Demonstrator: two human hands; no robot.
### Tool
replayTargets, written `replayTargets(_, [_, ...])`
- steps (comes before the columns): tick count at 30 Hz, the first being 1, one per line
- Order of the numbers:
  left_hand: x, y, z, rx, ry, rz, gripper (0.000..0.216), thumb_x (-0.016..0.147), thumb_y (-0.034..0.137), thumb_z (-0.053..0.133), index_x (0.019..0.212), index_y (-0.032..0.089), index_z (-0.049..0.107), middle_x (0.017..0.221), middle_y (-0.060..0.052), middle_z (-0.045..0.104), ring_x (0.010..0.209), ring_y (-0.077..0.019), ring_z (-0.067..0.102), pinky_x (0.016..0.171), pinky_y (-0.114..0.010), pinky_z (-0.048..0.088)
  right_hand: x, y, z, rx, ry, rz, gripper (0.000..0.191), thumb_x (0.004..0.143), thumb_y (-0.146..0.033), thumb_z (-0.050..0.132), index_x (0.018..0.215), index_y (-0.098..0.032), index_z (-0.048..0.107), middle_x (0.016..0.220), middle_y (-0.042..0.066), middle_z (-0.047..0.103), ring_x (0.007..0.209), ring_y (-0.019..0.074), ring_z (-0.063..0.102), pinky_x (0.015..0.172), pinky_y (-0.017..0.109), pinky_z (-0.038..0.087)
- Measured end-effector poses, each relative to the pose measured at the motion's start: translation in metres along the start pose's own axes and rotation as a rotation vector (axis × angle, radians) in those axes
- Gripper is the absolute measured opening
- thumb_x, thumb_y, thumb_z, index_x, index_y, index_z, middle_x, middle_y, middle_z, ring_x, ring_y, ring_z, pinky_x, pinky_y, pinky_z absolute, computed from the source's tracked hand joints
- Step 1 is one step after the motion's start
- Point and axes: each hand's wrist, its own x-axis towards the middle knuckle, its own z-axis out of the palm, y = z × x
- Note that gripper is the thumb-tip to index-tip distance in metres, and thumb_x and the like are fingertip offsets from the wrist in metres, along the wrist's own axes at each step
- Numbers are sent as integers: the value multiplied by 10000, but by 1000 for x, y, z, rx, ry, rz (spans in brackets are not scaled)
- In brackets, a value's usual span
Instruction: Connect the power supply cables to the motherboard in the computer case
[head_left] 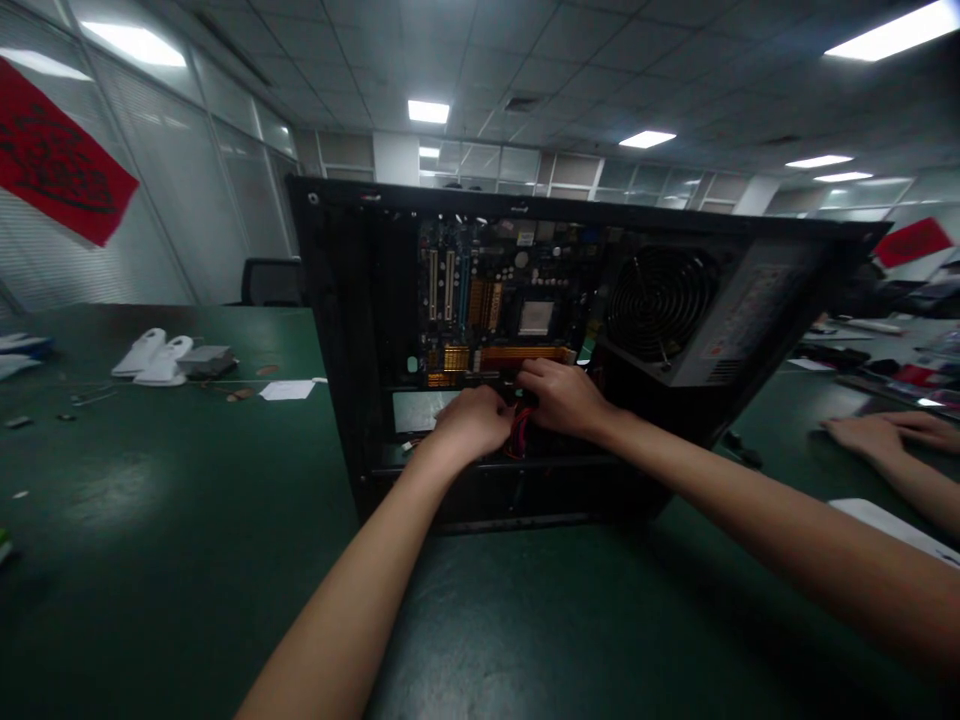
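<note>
A black computer case (330,330) stands open on the table, its inside facing me. A motherboard (506,270) is mounted in it, with a power supply (720,310) and round fan grille at the upper right. Both my hands reach inside, below the orange memory slots (523,354). My left hand (476,420) is closed, its fingertips on the bundle of red and dark cables (519,435). Just right of it, my right hand (562,398) is curled at the board's lower edge above the cables; whatever its fingers pinch is hidden.
The green table (187,530) carries white slippers (161,357), a grey block (208,361) and a paper slip (288,390) at left. Another person's hands (870,435) rest on the table at right. A black chair (271,282) stands behind.
</note>
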Motion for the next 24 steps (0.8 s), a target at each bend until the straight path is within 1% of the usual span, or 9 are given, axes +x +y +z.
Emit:
replayTargets(6, [-1, 3, -1, 21, -1, -38, 344, 919, 363, 444, 889, 186, 738, 981, -160, 748, 931, -292, 701, 743, -342, 491, 2, 0, 2, 34, -18, 24, 225, 798, -136, 570, 1000, -147, 668, 1041, 109, 640, 949, 234, 570, 656, 299, 354])
replayTargets(10, [-2, 3, -3, 29, 8, -30, 364, 930, 365, 424, 891, 184, 737, 998, -169, 747, 964, -300, 701, 777, -358, 504, 3, 3, 3, 78, -31, 22, 218, 811, -109, 583, 1021, -115, 641, 1046, 126, 630, 976, 241, 569, 755, 305, 420])
replayTargets(13, [-3, 3, -3, 49, 31, -15, 375, 928, 367, 416, 885, 179, 738, 1003, -180, 746, 968, -312, 705, 778, -370, 514, -2, 9, 6, 148, 5, -24, 169, 817, -102, 616, 986, -96, 630, 1039, 143, 613, 983, 246, 567, 825, 332, 462])
replayTargets(17, [-3, 3, -2, 91, 46, -63, 341, 905, 348, 438, 936, 186, 737, 1026, -172, 747, 969, -311, 709, 772, -370, 531, -11, 15, 9, 200, 98, -111, 127, 861, -106, 596, 980, -120, 637, 1022, 129, 604, 987, 242, 569, 851, 350, 493])
replayTargets(21, [-1, 3, -1, 106, 53, -72, 348, 909, 363, 430, 937, 203, 738, 1032, -156, 750, 978, -306, 708, 792, -377, 538, -11, 15, 7, 103, 141, -108, 127, 834, -123, 638, 961, -133, 644, 985, 116, 610, 949, 252, 568, 810, 349, 493])
replayTargets(24, [0, 3, 0, 101, 54, -74, 356, 908, 376, 426, 927, 205, 738, 1024, -161, 750, 963, -314, 710, 774, -388, 542, -8, 12, 4, 14, 132, -81, 111, 822, -158, 667, 928, -138, 647, 950, 113, 608, 921, 261, 566, 776, 347, 474])
